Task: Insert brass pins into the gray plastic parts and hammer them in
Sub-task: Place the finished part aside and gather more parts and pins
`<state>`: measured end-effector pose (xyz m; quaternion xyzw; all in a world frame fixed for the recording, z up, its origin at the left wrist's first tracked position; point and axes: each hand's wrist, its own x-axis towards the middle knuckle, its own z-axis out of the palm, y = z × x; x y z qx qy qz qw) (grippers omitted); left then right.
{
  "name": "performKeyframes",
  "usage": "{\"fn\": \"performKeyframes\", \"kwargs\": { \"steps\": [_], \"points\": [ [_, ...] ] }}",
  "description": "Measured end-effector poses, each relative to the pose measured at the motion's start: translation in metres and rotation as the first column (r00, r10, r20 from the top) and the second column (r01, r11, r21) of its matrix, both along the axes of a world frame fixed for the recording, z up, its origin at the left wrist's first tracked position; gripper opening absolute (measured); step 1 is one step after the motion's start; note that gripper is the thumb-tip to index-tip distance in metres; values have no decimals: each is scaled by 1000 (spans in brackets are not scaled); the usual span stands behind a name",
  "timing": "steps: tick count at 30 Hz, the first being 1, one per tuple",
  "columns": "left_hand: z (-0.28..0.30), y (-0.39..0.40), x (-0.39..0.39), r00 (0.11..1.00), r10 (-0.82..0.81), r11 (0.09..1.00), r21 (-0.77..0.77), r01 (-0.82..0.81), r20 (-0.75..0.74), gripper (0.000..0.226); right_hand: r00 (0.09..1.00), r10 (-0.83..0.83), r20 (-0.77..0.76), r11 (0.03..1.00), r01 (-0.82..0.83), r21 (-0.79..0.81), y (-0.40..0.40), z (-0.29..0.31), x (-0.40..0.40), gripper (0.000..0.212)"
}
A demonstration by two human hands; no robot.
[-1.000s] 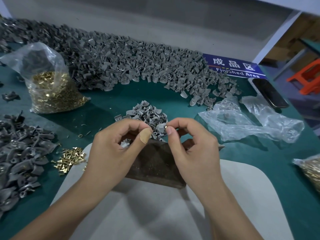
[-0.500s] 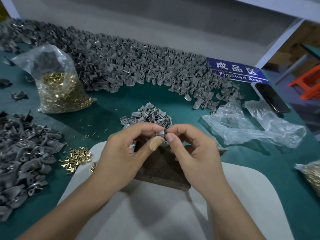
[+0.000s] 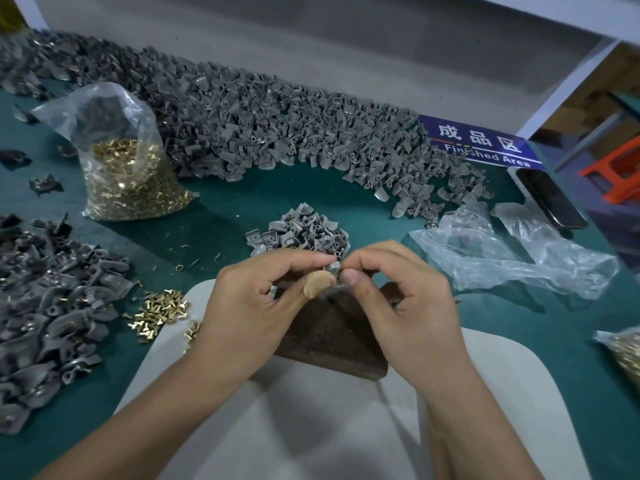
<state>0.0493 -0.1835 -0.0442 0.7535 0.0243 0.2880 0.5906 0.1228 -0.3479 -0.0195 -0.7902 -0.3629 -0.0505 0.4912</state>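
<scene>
A long bank of small gray moulded plastic parts (image 3: pixel 277 126) lies well beyond my grip, running toward the blue "Finished Area" sign (image 3: pixel 481 143), so I judge much of the batch done. I cannot tell from here which parts already carry pins. Plenty is left: a small heap of gray parts (image 3: pixel 301 228) just beyond my fingers, a darker heap (image 3: pixel 45 306) far to the left, loose brass pins (image 3: pixel 159 311) left of my left hand and a clear bag of brass pins (image 3: pixel 128 174) beyond them.

My left hand (image 3: pixel 256 306) pinches one gray plastic part (image 3: pixel 334 268) between its forefinger and bandaged thumb. My right hand (image 3: pixel 401 299) meets it, thumb and forefinger closed together at the part's right side. Presumably there is a pin in that pinch, but it is hidden. The part hangs above the dark worn block (image 3: pixel 332 337), under my grip, where I expect the hammering happens. No hammer is in view.
</scene>
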Motion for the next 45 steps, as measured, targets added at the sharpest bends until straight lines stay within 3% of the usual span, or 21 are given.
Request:
{"fn": "performKeyframes", "kwargs": {
  "steps": [7,11,17,33,39,45],
  "points": [
    [-6,-2,4,999,-42,995,-94,45,27,27,993,-115,3,993,115,16,9,-11,-10,10],
    [-5,-5,3,990,-119,957,-258,133,69,27,992,-126,-3,990,126,63,10,-10,-14,11],
    [1,-8,3,989,-146,896,-421,141,21,21,993,-118,-1,989,117,92,11,-5,-15,7],
    [-1,-3,6,994,-105,908,-409,90,-14,13,993,-59,-104,995,67,71,10,-5,-14,9],
    [-4,1,7,995,-100,930,-356,88,-15,13,997,-78,-20,997,78,-23,9,-7,-14,6],
    [-6,-3,5,997,-71,914,-400,69,9,9,986,-86,-141,994,94,55,14,-7,-20,8]
  ]
}}
